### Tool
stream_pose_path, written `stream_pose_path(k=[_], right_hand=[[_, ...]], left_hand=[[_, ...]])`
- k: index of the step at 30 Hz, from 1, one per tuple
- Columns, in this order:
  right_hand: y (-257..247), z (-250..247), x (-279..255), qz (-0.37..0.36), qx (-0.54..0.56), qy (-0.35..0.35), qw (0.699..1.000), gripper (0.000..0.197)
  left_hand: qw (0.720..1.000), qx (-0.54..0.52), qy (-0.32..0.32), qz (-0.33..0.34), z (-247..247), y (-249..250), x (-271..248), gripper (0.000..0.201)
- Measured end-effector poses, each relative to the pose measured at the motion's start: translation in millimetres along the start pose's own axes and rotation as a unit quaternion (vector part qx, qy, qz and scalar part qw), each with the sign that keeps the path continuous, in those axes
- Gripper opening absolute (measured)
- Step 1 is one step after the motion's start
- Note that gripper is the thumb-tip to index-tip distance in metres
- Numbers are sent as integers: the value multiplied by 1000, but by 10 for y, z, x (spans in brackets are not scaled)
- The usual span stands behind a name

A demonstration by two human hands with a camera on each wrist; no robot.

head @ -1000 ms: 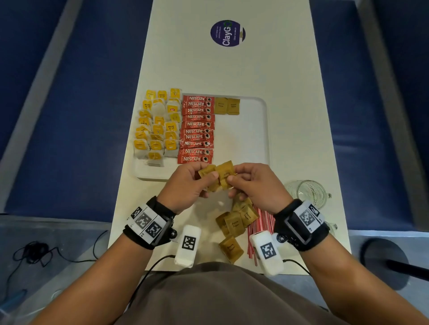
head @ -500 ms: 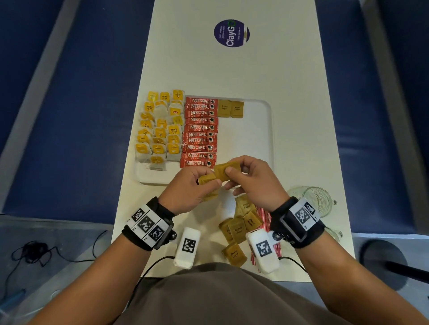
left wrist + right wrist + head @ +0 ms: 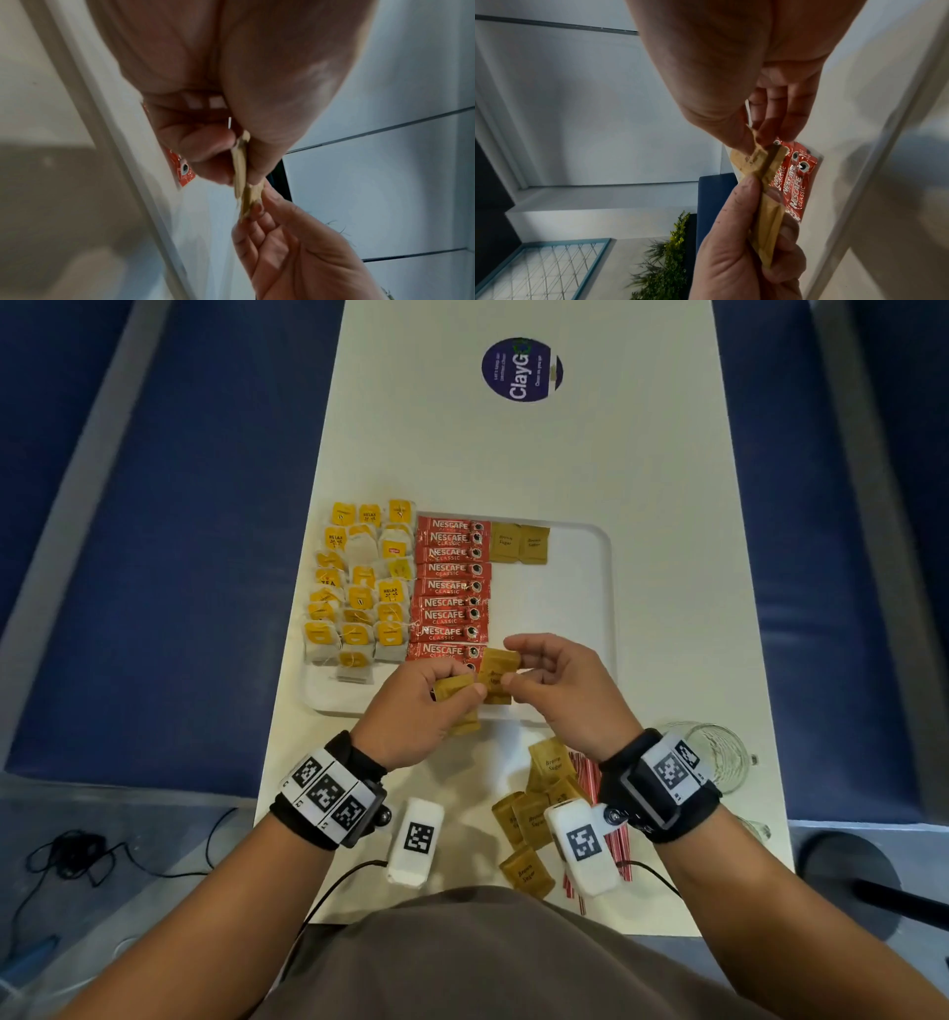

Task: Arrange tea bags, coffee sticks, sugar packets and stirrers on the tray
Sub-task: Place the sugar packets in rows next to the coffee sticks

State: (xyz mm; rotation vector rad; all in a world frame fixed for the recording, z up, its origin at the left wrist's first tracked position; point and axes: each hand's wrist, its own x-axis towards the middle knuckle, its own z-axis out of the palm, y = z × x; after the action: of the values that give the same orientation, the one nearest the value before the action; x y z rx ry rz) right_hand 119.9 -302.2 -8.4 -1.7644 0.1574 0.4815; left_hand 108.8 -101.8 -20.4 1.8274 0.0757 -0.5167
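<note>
A white tray [image 3: 590,608] holds rows of yellow tea bags [image 3: 359,588], a column of red coffee sticks [image 3: 449,588] and two brown sugar packets [image 3: 518,542] at its far edge. Over the tray's near edge my left hand [image 3: 416,706] grips a small stack of brown sugar packets [image 3: 454,688]. My right hand [image 3: 560,685] pinches one sugar packet [image 3: 495,672] from that stack between thumb and fingers. The right wrist view shows the held packets [image 3: 762,172] in front of the coffee sticks [image 3: 795,182]. Loose sugar packets [image 3: 534,814] and red stirrers [image 3: 590,778] lie on the table near my body.
A glass mug [image 3: 719,757] stands at the table's right edge beside my right wrist. A round purple sticker [image 3: 521,369] lies at the far end of the white table [image 3: 513,454]. The tray's right half is bare. Blue floor flanks the table.
Both hands have moved forward from the table onto the tray's near edge with the sugar packets. The right hand has drawn one packet up from the left hand's stack.
</note>
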Motion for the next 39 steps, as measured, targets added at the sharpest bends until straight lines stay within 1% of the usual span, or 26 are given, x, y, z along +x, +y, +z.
stream_pose_path(k=[2, 5, 7, 10, 17, 20, 21, 24, 27, 30, 32, 36, 39], right_hand=[[36, 15, 25, 11, 2, 14, 1000, 30], [100, 51, 23, 21, -23, 12, 999, 19], [134, 77, 17, 18, -26, 14, 999, 12], [156, 113, 50, 17, -20, 27, 999, 11], [43, 93, 309, 1, -43, 53, 998, 16], [-84, 26, 479, -9, -52, 84, 995, 20], [-117, -6, 551, -11, -62, 98, 993, 22], [-138, -113, 809, -5, -117, 141, 983, 29], [-106, -164, 1030, 10, -178, 166, 970, 34], [-86, -173, 1154, 24, -246, 177, 953, 40], [-76, -164, 1207, 33, -275, 172, 945, 43], [-106, -129, 1252, 54, -302, 170, 936, 38], [-120, -94, 1268, 52, -316, 170, 932, 35]], left_hand=[[1000, -25, 11, -7, -8, -16, 26, 8], [998, -44, 38, 6, 2, -13, 46, 7], [998, -53, 43, 10, 6, -21, 69, 6], [997, -54, 45, 9, 1, -34, 109, 7], [991, -116, 49, -41, -50, -13, 173, 14], [991, -114, 51, -46, -84, -26, 193, 8], [992, -110, 51, -45, -95, -35, 198, 5], [992, -106, 47, -40, -112, -61, 207, 14], [994, -102, 39, -31, -118, -76, 213, 21], [993, -105, 45, -29, -121, -101, 231, 28], [992, -109, 50, -29, -124, -112, 237, 29], [991, -116, 53, -31, -134, -121, 226, 27], [991, -115, 58, -34, -137, -137, 223, 26]])
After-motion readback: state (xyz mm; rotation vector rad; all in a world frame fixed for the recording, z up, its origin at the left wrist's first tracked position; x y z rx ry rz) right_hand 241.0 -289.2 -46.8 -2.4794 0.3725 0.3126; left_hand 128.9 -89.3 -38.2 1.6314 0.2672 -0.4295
